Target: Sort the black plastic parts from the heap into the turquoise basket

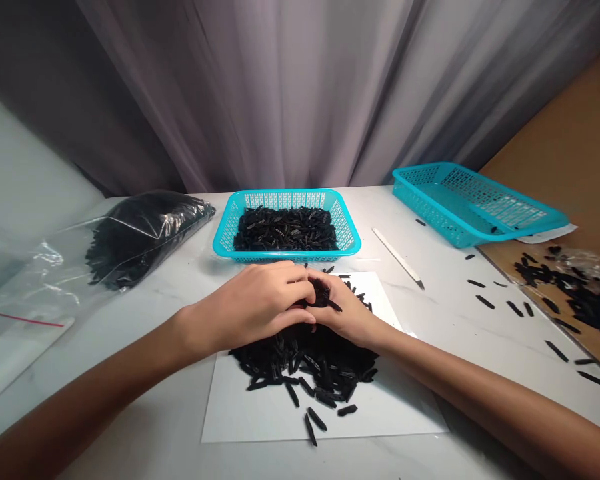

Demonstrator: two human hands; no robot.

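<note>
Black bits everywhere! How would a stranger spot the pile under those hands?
On the pale table, find the white sheet in front of the filled blue basket. The pile lies on it, partly under the left hand and right hand. Other black pieces sit in the basket, a clear bag, or far right; only this pile has the sheet beneath it.
</note>
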